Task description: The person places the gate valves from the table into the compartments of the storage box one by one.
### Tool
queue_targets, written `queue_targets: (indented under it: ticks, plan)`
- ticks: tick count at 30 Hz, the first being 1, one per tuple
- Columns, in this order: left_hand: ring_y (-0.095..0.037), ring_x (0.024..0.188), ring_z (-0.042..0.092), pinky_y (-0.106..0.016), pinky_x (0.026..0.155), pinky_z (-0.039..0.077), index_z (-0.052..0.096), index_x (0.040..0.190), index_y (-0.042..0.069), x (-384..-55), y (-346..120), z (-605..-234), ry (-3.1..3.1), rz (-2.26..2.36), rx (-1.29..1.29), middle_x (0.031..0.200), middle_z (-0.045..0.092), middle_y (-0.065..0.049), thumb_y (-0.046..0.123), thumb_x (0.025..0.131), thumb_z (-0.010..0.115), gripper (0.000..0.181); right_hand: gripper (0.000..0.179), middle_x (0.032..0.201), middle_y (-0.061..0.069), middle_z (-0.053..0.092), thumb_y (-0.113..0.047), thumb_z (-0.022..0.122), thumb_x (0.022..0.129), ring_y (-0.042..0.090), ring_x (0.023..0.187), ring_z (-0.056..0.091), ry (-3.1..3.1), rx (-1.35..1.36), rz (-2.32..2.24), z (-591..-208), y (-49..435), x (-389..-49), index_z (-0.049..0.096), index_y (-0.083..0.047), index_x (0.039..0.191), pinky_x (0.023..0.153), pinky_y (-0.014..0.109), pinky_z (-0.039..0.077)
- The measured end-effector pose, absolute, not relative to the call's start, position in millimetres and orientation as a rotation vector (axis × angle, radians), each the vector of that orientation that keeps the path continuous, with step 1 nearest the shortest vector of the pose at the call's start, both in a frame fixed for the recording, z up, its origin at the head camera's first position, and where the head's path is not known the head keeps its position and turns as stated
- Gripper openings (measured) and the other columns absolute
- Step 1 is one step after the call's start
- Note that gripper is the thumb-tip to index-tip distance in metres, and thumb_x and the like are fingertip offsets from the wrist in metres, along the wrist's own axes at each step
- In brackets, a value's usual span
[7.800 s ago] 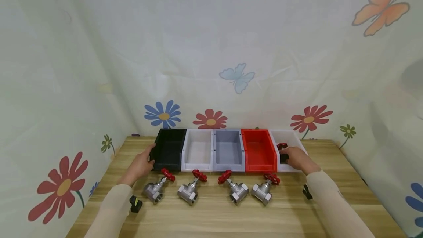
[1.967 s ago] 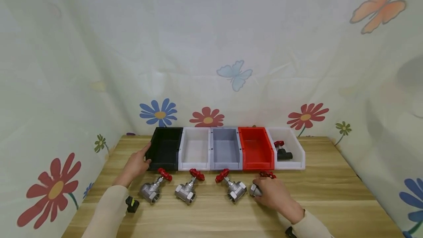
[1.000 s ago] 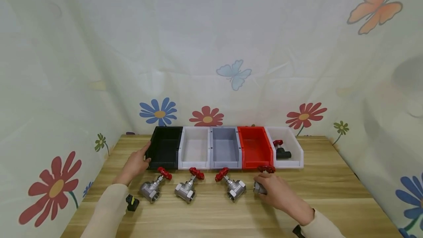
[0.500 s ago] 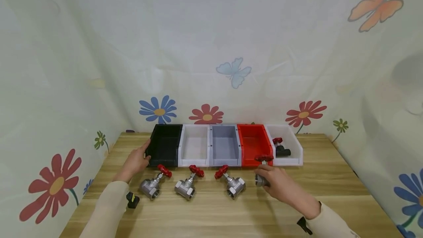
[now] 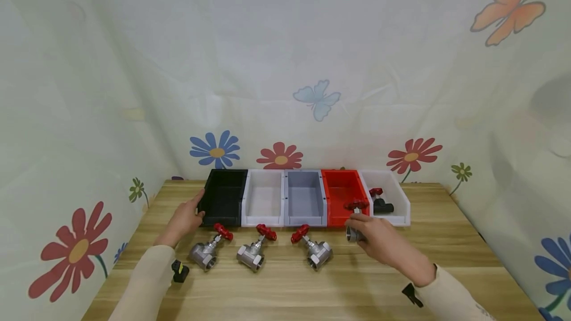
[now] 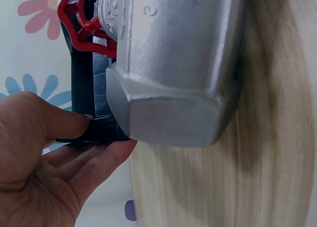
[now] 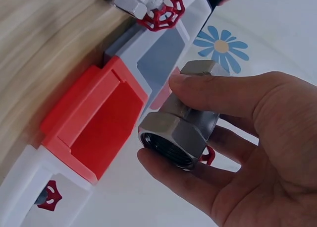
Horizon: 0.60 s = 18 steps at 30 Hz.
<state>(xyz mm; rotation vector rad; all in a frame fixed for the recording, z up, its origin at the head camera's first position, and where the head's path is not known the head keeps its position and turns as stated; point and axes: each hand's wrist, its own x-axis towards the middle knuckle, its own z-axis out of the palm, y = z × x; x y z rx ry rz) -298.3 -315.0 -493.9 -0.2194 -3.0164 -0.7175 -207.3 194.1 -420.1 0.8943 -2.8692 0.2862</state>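
My right hand (image 5: pixel 383 241) holds a steel valve (image 7: pixel 185 118) by its body, thumb on one side and fingers on the other. Its red handwheel (image 5: pixel 355 205) overlaps the front of the red bin (image 5: pixel 341 221) in the head view. My left hand (image 5: pixel 180 219) is at the left side of the black bin (image 5: pixel 223 221); the left wrist view has thumb and fingers pinching its edge. Three more steel valves with red handwheels lie in front of the bins: a left one (image 5: pixel 204 255), a middle one (image 5: pixel 251 255) and a right one (image 5: pixel 318 254).
Between the black and red bins stand a white bin (image 5: pixel 264 222) and a grey bin (image 5: pixel 305 221). The white bin at the right end (image 5: pixel 392 221) contains a black valve (image 5: pixel 382 206) with a red handwheel. A flowered curtain (image 5: pixel 285 63) hangs behind the wooden table (image 5: pixel 276 296).
My right hand has left the right-end white bin, gripped the rightmost steel valve and raised it off the table toward the red bin. My left hand has stayed at the black bin.
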Motion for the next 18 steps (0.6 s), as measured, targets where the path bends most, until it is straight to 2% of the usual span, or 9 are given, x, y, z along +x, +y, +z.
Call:
queue_targets:
  ticks: [7,10,17,18]
  plan:
    - [-0.027,0.073,0.054,-0.052,0.083,0.05,0.025,0.153,-0.004,-300,-315,-495,-3.005,-0.716,-0.226,0.098,0.065,-0.034,0.005,0.091,0.059,0.071,0.044,0.121,0.011,0.068,-0.001,0.081,0.074,0.028,0.1,0.069,-2.837,0.851,0.244,-415,195,-215,0.071,-0.008,0.117,0.085,0.043,0.056]
    - [-0.026,0.07,0.053,-0.049,0.079,0.049,0.025,0.153,-0.004,-299,-315,-497,-3.011,-0.716,-0.218,0.09,0.066,-0.03,0.005,0.091,0.059,0.072,0.045,0.121,0.011,0.068,0.0,0.081,0.074,0.028,0.102,0.069,-2.822,0.856,0.243,-414,196,-219,0.071,-0.008,0.117,0.085,0.044,0.056]
    - [-0.024,0.069,0.052,-0.048,0.079,0.049,0.025,0.153,-0.004,-300,-315,-498,-3.01,-0.709,-0.206,0.087,0.066,-0.027,0.005,0.09,0.059,0.072,0.047,0.124,0.014,0.067,0.0,0.081,0.074,0.03,0.105,0.068,-2.791,0.86,0.236,-411,199,-228,0.07,-0.007,0.119,0.086,0.045,0.056]
    - [-0.024,0.067,0.052,-0.047,0.077,0.048,0.024,0.153,-0.003,-300,-316,-498,-3.011,-0.709,-0.204,0.082,0.065,-0.025,0.005,0.09,0.059,0.072,0.047,0.125,0.014,0.067,0.0,0.081,0.074,0.03,0.105,0.068,-2.795,0.852,0.233,-411,199,-230,0.07,-0.007,0.119,0.086,0.045,0.056]
